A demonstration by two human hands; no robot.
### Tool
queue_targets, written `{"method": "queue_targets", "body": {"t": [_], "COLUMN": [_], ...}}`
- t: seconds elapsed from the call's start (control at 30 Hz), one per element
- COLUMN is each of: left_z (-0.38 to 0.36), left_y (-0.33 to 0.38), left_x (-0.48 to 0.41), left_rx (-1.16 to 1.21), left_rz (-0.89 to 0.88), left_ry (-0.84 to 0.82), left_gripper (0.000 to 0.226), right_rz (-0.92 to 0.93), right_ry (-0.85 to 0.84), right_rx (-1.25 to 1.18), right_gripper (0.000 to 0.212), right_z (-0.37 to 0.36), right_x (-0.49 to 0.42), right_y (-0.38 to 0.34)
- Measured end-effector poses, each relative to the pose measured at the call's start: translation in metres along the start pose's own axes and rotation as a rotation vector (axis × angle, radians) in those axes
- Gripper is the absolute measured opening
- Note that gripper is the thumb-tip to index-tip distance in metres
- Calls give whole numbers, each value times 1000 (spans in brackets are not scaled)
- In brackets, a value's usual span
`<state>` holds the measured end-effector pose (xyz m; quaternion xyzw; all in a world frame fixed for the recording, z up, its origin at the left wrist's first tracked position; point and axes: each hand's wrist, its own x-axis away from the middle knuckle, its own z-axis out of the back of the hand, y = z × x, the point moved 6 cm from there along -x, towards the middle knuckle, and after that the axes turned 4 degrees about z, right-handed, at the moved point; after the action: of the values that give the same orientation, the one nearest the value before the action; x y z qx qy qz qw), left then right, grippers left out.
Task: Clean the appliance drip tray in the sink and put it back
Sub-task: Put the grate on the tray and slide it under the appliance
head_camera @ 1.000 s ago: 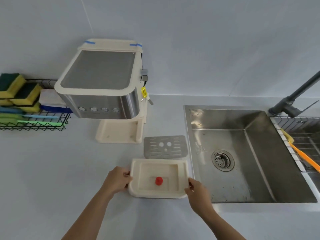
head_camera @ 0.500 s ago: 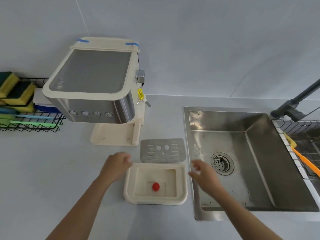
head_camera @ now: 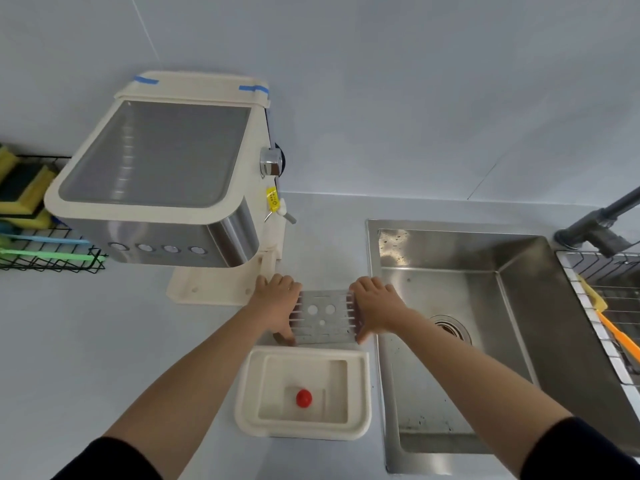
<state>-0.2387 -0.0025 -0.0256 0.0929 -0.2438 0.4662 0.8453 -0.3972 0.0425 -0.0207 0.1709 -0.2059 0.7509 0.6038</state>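
Note:
The cream drip tray (head_camera: pixel 360 393) sits on the counter near me, with a red float (head_camera: pixel 303 398) in its well. Just beyond it lies the perforated metal grate (head_camera: pixel 322 317), flat on the counter. My left hand (head_camera: pixel 277 303) rests on the grate's left edge and my right hand (head_camera: pixel 375 306) on its right edge, fingers curled over the sides. The cream and steel coffee machine (head_camera: pixel 156 188) stands at the back left, its base slot bare. The steel sink (head_camera: pixel 491 334) is to the right.
A wire rack (head_camera: pixel 52 261) with sponges and brushes stands at the far left. A dark faucet (head_camera: pixel 595 226) rises at the back right, beside a drying rack (head_camera: pixel 613 306) holding an orange tool. The wall runs close behind the machine.
Both hands let go of the drip tray, which stays on the counter, and reached forward onto the two sides of the metal grate.

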Motion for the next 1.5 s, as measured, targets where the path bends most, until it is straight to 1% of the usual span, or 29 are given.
{"method": "queue_targets", "body": {"t": [0.1, 0.27, 0.47, 0.6, 0.7, 0.8, 0.9, 0.97, 1.03, 1.1, 1.17, 1.23, 1.3, 1.4, 1.5], "left_z": [-3, -3, -1, 0, 1, 7, 16, 18, 20, 20, 17, 8, -6, -24, -39], "left_y": [1, 3, 0, -5, -13, -18, -21, -29, -39, -48, -54, -56, -54, -47, -40], "left_x": [-4, -11, -12, -5, 2, 9, 20, 25, 28, 34, 46, 63, 83, 112, 131], "left_rx": [-75, -66, -53, -49, 57, 250, 592, 827, 997, 1155, 1286, 1347, 1349, 1298, 1199], "left_rz": [1, -11, -28, -14, 33, 47, 52, 125, 199, 267, 331, 396, 445, 458, 444], "left_ry": [63, 93, 102, 161, 240, 300, 363, 354, 344, 357, 373, 375, 355, 328, 307], "left_gripper": [90, 82, 94, 95, 87, 72, 58, 54, 51, 48, 41, 32, 27, 26, 26], "right_rz": [2, 4, 5, 26, 8, -35, -84, -133, -195, -266, -320, -332, -340, -368, -407], "right_ry": [-25, -39, -36, 44, 127, 229, 314, 364, 413, 474, 499, 456, 389, 312, 262], "right_rx": [67, 128, 159, 161, 14, -281, -593, -724, -825, -957, -1144, -1291, -1355, -1377, -1339], "right_gripper": [101, 103, 107, 102, 93, 77, 62, 61, 60, 52, 44, 37, 32, 27, 28], "right_z": [0, 3, 6, 7, 7, 9, 10, 9, 9, 9, 8, 3, -5, -24, -44], "right_x": [-6, -13, -17, -11, -1, 9, 18, 22, 28, 36, 47, 59, 74, 98, 116], "right_y": [0, -3, -3, -1, 4, 8, 13, 20, 28, 36, 38, 30, 17, -2, -20]}}
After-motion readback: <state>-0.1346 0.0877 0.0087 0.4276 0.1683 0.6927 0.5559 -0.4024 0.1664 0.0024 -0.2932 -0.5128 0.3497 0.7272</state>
